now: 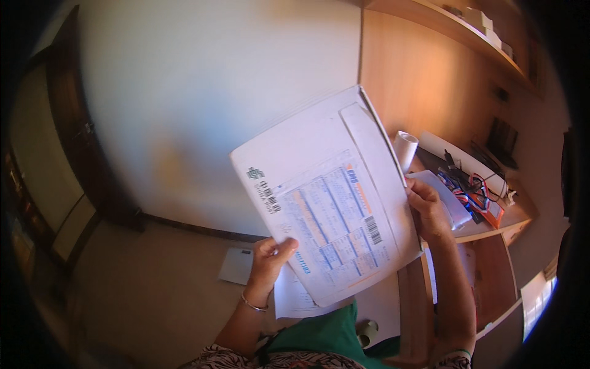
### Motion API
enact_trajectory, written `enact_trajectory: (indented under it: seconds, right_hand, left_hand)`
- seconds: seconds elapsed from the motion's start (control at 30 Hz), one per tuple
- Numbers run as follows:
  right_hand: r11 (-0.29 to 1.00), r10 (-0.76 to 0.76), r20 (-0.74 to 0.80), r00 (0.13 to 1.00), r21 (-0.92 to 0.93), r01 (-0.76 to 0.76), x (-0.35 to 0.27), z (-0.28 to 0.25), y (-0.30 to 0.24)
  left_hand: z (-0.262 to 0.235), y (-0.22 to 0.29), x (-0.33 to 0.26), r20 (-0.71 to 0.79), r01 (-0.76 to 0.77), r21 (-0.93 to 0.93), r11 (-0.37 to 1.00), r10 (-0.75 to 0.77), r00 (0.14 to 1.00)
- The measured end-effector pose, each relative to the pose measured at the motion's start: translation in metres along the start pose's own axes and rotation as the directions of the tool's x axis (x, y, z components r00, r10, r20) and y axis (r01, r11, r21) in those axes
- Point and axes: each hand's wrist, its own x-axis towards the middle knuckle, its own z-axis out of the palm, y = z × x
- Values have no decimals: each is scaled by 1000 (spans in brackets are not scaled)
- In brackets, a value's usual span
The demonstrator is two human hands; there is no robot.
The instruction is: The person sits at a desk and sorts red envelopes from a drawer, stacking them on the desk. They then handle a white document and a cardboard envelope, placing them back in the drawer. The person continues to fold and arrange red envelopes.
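A large white mailing envelope with a printed shipping form and a barcode on its front is held up in front of me, tilted. My left hand grips its lower left edge, with a thin bracelet on the wrist. My right hand holds its right edge. A second sheet of white paper hangs beneath the envelope, behind my left hand.
A wooden desk stands at the right with a white paper roll, coloured cables and papers on it. A wooden shelf runs above. A white sheet lies on the floor by the wall. A dark door is at the left.
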Motion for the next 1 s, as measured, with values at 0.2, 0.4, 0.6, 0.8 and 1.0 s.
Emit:
enact_trajectory:
  seconds: [0.2, 0.4, 0.6, 0.8, 1.0]
  right_hand:
    - [953, -223, -63, 973, -224, 204, 1, 4, -1]
    - [893, -253, -55, 966, -398, 211, 0, -5, -2]
    - [908, -121, -70, 990, -410, 82, -1, -3, -5]
    - [964, 47, -68, 997, -257, -63, -10, 4, -15]
    - [919, 30, 43, 999, -395, -10, -12, 9, -16]
  left_hand:
    - [2, 5, 2, 59, -23, 22, 999, 22, 998]
    - [7, 10, 0, 45, -28, 82, 996, 25, 999]
    - [9, 8, 0, 46, -63, 100, 993, 59, 997]
    - [11, 6, -4, 17, -51, 48, 998, 51, 999]
    - [16, 6, -2, -4, -34, -22, 999, 34, 999]
